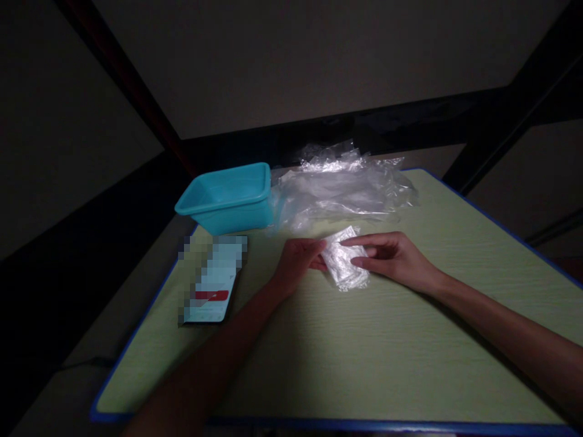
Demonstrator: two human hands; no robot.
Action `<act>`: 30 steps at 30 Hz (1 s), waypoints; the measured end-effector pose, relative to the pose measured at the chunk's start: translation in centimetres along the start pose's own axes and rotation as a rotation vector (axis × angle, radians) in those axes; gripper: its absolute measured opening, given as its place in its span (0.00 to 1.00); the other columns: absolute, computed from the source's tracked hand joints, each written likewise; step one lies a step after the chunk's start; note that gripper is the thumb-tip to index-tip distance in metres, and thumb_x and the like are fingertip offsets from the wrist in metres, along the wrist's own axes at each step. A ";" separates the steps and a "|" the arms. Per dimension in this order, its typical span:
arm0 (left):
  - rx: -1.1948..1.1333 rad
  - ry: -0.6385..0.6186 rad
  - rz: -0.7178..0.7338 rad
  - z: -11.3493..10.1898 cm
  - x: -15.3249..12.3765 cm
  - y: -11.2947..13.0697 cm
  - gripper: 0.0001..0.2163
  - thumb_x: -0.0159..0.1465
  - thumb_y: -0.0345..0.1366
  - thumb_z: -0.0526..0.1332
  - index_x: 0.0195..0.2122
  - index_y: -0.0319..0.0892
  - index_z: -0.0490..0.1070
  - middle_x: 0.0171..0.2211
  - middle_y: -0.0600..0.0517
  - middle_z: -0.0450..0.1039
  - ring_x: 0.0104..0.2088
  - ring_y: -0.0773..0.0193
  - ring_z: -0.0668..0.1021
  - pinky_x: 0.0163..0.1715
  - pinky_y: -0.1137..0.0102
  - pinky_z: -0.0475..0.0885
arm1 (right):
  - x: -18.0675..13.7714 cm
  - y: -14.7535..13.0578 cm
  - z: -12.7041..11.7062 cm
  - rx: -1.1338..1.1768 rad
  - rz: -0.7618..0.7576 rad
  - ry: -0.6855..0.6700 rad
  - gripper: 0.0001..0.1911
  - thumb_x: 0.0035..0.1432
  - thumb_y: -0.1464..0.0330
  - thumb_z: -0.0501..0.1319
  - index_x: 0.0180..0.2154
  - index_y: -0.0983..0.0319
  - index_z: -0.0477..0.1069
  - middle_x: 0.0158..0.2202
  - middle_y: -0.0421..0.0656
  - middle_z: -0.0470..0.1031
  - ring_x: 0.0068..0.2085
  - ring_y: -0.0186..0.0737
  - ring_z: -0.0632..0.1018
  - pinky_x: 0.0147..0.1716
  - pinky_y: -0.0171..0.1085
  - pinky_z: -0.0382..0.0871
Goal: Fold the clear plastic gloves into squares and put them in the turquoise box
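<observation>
A small folded clear plastic bag [347,267] lies on the pale green table [364,352] between my two hands. My left hand [298,260] rests at the bag's left edge, fingers curled and pinching it. My right hand [394,256] lies on the bag's right side with fingers stretched out and pressing it flat against the table.
A heap of crumpled clear plastic bags [339,188] lies at the table's far edge. A turquoise plastic tub [228,197] stands at the far left corner. A phone [212,282] with a lit screen lies on the left, near the blue table edge. The surroundings are dark.
</observation>
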State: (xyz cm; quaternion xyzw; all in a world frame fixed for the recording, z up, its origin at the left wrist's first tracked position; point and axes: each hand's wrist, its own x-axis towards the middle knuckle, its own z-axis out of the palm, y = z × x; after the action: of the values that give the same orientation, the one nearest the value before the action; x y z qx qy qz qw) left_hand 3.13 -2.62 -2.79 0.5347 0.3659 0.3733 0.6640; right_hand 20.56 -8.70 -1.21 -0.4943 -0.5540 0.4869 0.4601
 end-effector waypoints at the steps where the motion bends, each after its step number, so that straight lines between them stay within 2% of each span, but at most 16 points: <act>1: -0.004 -0.003 -0.001 0.0 0.0 0.0 0.19 0.43 0.48 0.68 0.23 0.34 0.75 0.20 0.48 0.76 0.20 0.63 0.77 0.23 0.70 0.74 | 0.0 0.1 0.0 -0.001 -0.002 -0.003 0.15 0.43 0.69 0.66 0.38 0.60 0.77 0.13 0.31 0.65 0.15 0.25 0.60 0.14 0.28 0.55; 9: -0.005 0.014 -0.007 0.0 0.1 0.0 0.18 0.43 0.47 0.68 0.23 0.34 0.74 0.20 0.48 0.76 0.21 0.63 0.77 0.24 0.70 0.74 | 0.1 0.5 -0.4 -0.029 -0.020 -0.011 0.17 0.44 0.67 0.67 0.40 0.59 0.76 0.16 0.35 0.68 0.17 0.28 0.63 0.15 0.31 0.56; 16: -0.033 0.018 -0.007 -0.1 0.2 -0.1 0.20 0.42 0.50 0.68 0.22 0.34 0.73 0.19 0.48 0.75 0.20 0.63 0.77 0.24 0.70 0.73 | 0.1 0.6 -0.4 -0.074 -0.031 0.005 0.17 0.45 0.67 0.66 0.40 0.58 0.76 0.13 0.32 0.61 0.15 0.27 0.57 0.14 0.29 0.50; 25: -0.150 0.074 -0.056 0.1 0.3 0.4 0.23 0.38 0.53 0.68 0.20 0.35 0.70 0.16 0.50 0.72 0.16 0.66 0.75 0.19 0.73 0.71 | 0.2 0.6 -0.4 -0.097 -0.034 0.020 0.17 0.44 0.66 0.66 0.40 0.58 0.76 0.13 0.30 0.54 0.16 0.26 0.53 0.14 0.29 0.46; 30: -0.084 0.080 -0.051 0.1 0.3 0.3 0.22 0.40 0.53 0.67 0.20 0.35 0.71 0.17 0.50 0.73 0.17 0.66 0.75 0.20 0.73 0.72 | 0.2 0.6 -0.3 -0.077 -0.047 0.007 0.17 0.44 0.65 0.66 0.40 0.58 0.76 0.14 0.31 0.54 0.16 0.27 0.53 0.14 0.30 0.47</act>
State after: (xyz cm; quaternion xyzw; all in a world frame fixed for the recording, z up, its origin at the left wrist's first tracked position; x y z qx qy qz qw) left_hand 3.31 -2.37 -2.52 0.4814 0.3896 0.3925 0.6800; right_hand 20.94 -8.45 -1.74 -0.5004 -0.5822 0.4524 0.4539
